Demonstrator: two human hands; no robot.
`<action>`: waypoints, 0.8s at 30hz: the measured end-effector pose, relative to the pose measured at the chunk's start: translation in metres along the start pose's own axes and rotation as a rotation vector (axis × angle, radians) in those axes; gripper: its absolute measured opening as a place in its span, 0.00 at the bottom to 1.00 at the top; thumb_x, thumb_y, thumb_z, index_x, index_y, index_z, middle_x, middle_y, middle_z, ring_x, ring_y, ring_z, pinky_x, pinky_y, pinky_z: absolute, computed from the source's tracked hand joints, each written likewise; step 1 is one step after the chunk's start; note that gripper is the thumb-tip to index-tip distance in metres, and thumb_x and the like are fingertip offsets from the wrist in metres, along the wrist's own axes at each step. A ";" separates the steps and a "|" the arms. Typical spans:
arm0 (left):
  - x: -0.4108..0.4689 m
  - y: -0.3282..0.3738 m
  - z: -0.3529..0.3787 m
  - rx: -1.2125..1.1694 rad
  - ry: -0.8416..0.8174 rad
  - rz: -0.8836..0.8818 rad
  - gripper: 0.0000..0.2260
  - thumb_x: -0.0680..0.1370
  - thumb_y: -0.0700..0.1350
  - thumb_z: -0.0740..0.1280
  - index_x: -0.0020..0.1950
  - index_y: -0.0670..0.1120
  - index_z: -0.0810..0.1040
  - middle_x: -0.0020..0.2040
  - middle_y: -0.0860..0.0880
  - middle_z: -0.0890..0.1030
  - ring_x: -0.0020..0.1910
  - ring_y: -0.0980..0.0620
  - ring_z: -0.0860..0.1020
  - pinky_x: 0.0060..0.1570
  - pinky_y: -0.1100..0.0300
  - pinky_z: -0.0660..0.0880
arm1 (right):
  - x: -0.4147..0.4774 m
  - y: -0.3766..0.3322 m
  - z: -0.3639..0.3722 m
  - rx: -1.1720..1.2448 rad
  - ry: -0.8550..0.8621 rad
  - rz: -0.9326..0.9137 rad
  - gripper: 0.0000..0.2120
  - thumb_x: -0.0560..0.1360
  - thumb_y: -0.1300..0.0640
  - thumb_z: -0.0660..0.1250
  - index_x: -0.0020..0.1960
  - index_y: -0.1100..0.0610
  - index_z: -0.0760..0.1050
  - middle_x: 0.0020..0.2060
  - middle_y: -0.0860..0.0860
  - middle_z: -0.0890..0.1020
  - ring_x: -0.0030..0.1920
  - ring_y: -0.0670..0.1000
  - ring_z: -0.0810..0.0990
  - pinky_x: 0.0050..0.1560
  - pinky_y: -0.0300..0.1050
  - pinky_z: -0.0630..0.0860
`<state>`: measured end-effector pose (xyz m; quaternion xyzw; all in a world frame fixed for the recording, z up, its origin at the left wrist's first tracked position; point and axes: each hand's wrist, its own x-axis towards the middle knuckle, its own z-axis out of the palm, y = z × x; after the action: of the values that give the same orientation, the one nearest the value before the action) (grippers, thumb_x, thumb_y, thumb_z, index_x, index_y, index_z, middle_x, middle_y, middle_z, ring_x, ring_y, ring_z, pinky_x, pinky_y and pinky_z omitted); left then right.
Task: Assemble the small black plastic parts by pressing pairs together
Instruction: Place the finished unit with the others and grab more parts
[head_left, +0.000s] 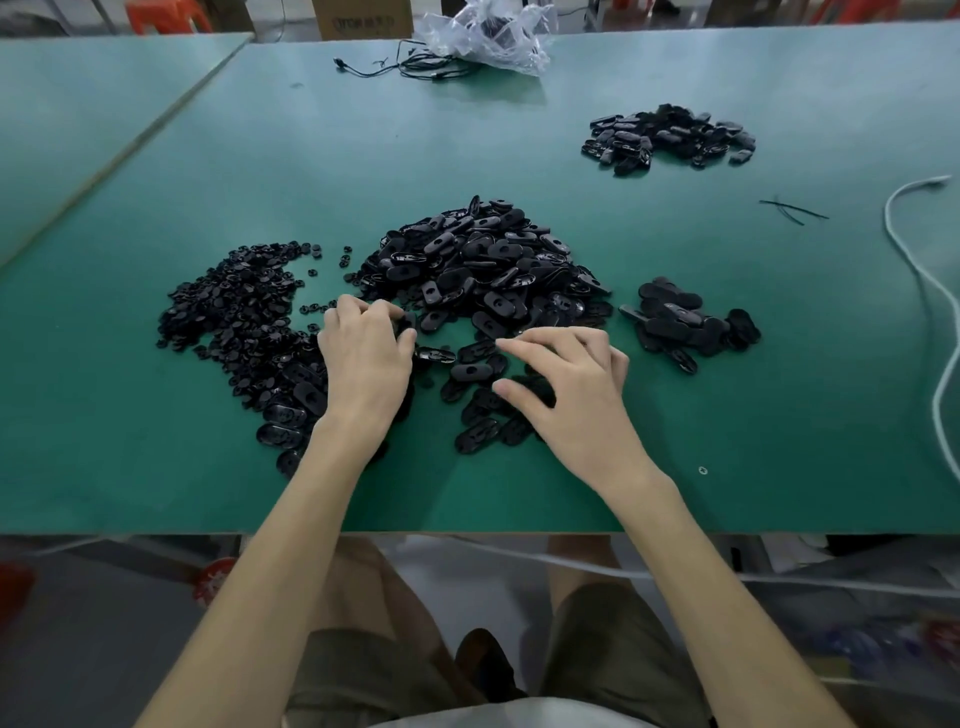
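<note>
A big heap of black oval plastic shells (483, 265) lies mid-table on the green mat (519, 483). To its left spreads a flatter pile of small round black parts (234, 306). My left hand (363, 353) sits between the two piles, its fingers curled round a small black part (405, 325) at the heap's near edge. My right hand (566, 384) hovers over loose oval shells (470, 371) in front of the heap, index finger and thumb spread apart, nothing visibly held.
A small pile of black parts (685, 325) lies right of the heap, another (670, 137) at the far right. A clear plastic bag (488, 36) with black cables sits at the far edge. A white cable (930, 291) runs down the right side.
</note>
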<state>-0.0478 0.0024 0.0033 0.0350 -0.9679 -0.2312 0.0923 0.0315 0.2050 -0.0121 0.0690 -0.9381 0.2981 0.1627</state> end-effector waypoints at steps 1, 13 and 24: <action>0.000 0.001 0.000 -0.005 0.006 0.004 0.13 0.83 0.47 0.68 0.67 0.44 0.79 0.62 0.42 0.75 0.65 0.40 0.69 0.67 0.48 0.64 | 0.000 -0.002 0.000 -0.034 -0.044 -0.048 0.21 0.80 0.42 0.69 0.72 0.45 0.78 0.68 0.40 0.78 0.70 0.52 0.67 0.70 0.48 0.55; -0.003 0.004 -0.004 -0.171 0.020 -0.025 0.12 0.80 0.39 0.71 0.62 0.49 0.79 0.55 0.53 0.82 0.58 0.45 0.78 0.56 0.54 0.56 | -0.002 -0.001 0.006 -0.074 -0.039 -0.106 0.17 0.83 0.48 0.68 0.69 0.52 0.80 0.66 0.43 0.82 0.71 0.53 0.71 0.72 0.52 0.58; -0.036 0.016 -0.012 -0.401 -0.061 0.355 0.10 0.79 0.36 0.73 0.58 0.47 0.84 0.50 0.55 0.78 0.48 0.67 0.77 0.53 0.75 0.71 | 0.001 -0.004 0.003 0.060 0.076 -0.055 0.17 0.83 0.53 0.69 0.71 0.54 0.76 0.60 0.47 0.83 0.64 0.50 0.75 0.68 0.45 0.62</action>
<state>-0.0104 0.0152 0.0149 -0.1610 -0.8962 -0.3993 0.1072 0.0311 0.1999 -0.0115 0.0880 -0.9197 0.3237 0.2041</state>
